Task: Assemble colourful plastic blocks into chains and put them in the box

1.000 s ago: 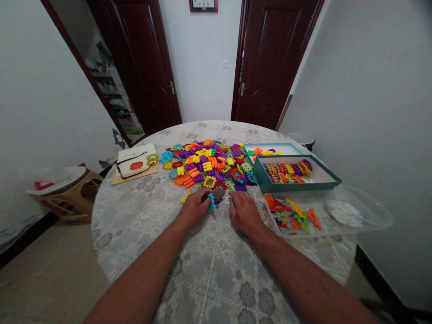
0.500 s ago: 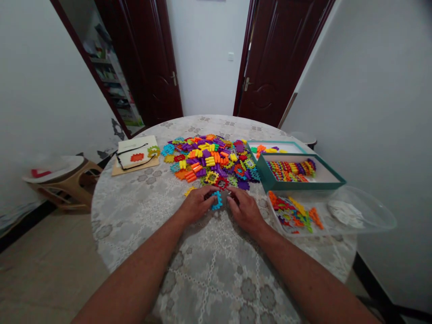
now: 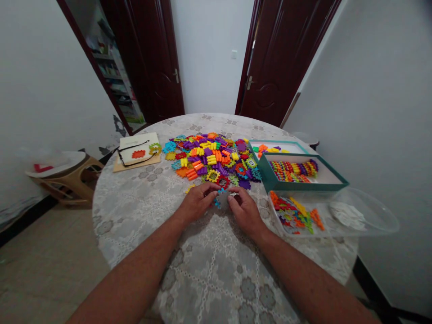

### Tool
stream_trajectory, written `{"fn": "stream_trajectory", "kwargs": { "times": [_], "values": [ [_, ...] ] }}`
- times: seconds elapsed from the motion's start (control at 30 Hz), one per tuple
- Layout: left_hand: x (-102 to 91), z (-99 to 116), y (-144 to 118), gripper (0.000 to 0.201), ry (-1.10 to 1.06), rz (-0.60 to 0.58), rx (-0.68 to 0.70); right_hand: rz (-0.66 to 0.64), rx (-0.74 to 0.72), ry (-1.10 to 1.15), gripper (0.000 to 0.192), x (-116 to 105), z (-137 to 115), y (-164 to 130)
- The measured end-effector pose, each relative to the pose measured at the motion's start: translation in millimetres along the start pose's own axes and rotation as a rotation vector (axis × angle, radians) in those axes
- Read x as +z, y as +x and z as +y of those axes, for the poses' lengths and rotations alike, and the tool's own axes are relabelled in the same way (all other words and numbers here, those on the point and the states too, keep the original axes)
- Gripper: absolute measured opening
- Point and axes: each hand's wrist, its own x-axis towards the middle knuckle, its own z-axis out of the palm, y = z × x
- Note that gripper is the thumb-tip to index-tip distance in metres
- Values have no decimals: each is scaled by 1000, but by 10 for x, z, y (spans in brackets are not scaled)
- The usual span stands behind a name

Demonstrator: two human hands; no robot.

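Observation:
My left hand (image 3: 199, 201) pinches a blue toothed plastic building piece (image 3: 218, 202) by its left side, between thumb and fingertips. Just across from it, my right hand (image 3: 245, 208) has its thumb and index finger drawn together close to the piece's right side. What those fingers hold is too small and blurred to make out. Directly beyond both hands spreads a heap of plastic building pieces (image 3: 211, 159) in many colours, with a red toothed piece (image 3: 223, 182) at its near edge.
To the right stand a green box (image 3: 270, 179) of joined colourful pieces and a clear plastic tray (image 3: 329, 230) with loose ones. Behind them lies a shallow box lid (image 3: 297, 145). Eyeglasses (image 3: 137, 164) rest on a board at the left. A patterned cloth covers the round table (image 3: 209, 279).
The blue piece has turned between my hands and now shows more of its width toward my right hand. My right fingers have come closer to it. The camera view has shifted slightly.

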Motion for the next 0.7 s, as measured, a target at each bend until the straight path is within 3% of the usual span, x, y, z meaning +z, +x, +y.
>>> {"fn": "stream_trajectory", "kwargs": {
  "times": [0.1, 0.17, 0.33, 0.47, 0.57, 0.7],
  "values": [
    [3, 53, -24, 28, -59, -84, 24, -42, 40, 43, 32, 6, 55, 27],
    [-30, 49, -16, 28, -87, -75, 14, -64, 58, 115, 36, -10, 86, 50],
    [-240, -108, 68, 27, -74, 268, -29, -76, 69, 45, 44, -64, 101, 58],
    [-374, -275, 130, 27, 201, 412, -10, -108, 51, -65, 34, -97, 48, 24],
    [-359, -357, 139, 29, 408, 345, 63, -132, -2, -155, 28, -102, -21, 2],
    [-247, -375, 100, 49, 495, 174, 250, -180, -69, -285, 28, -77, -151, -29]
  ]
}}
